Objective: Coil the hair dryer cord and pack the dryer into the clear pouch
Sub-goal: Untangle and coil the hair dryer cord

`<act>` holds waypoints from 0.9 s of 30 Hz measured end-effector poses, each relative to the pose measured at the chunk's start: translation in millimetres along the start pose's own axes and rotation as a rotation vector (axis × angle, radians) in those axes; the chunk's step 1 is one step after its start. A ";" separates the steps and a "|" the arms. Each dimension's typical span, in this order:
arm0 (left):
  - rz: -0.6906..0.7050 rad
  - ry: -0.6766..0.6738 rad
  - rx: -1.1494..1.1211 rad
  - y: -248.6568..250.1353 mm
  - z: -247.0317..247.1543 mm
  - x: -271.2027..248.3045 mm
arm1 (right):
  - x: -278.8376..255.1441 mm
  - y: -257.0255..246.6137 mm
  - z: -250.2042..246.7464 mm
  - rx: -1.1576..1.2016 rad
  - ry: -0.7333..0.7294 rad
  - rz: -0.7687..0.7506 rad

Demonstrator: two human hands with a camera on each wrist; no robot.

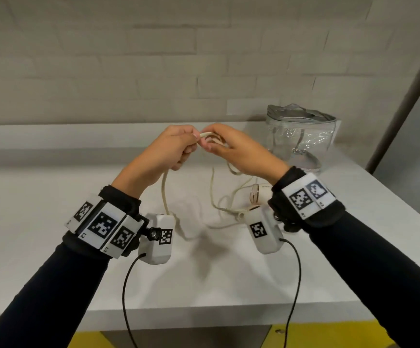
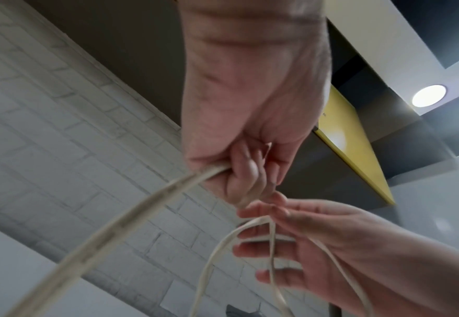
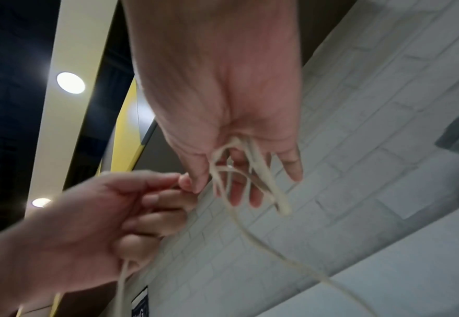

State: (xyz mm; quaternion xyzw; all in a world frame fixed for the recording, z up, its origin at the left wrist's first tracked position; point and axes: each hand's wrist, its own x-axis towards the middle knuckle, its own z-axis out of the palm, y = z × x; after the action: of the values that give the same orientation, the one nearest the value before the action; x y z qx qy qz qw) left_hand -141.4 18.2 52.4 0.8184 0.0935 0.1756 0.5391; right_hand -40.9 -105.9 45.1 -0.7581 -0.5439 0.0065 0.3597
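Observation:
Both my hands are raised above the white table (image 1: 91, 272). My left hand (image 1: 176, 144) (image 2: 239, 175) grips the cream cord (image 1: 165, 194) (image 2: 141, 210) in curled fingers, and a strand hangs from it to the table. Right beside it, my right hand (image 1: 234, 149) (image 3: 223, 96) holds a few loops of cord (image 3: 274, 193) draped over its fingers, thumb above them. More cord trails down to the white hair dryer (image 1: 260, 192), which lies on the table, partly hidden by my right wrist. The clear pouch (image 1: 301, 136) stands upright at the back right.
The pouch has a grey zip top and handle and stands close to the wall. Slack cord (image 1: 219, 209) lies in loose curves on the table between my wrists. The table's right edge runs just beyond the pouch and dryer. Black camera cables hang off the front edge.

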 end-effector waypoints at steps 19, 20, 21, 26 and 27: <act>0.184 0.154 0.076 20.4 -9.8 -12.7 | 32.6 24.7 37.1 0.164 0.050 0.099; 0.177 0.155 0.046 20.5 -9.4 -12.4 | 32.6 31.0 41.1 0.160 0.062 0.096; 0.168 0.158 0.009 20.8 -9.3 -12.3 | 32.2 37.4 44.3 0.143 0.060 0.098; 0.122 0.164 -0.130 20.9 -14.6 -11.6 | 28.7 57.8 54.2 0.094 -0.015 0.144; 0.101 0.157 -0.128 18.6 -14.6 -10.9 | 28.4 54.5 54.0 0.094 -0.038 0.159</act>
State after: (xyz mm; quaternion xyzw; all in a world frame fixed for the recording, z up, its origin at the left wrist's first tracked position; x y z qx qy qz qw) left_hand -157.8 19.4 72.6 0.7698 0.0828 0.2715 0.5717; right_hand -6.3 -61.4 -14.2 -0.7810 -0.4878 0.0747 0.3828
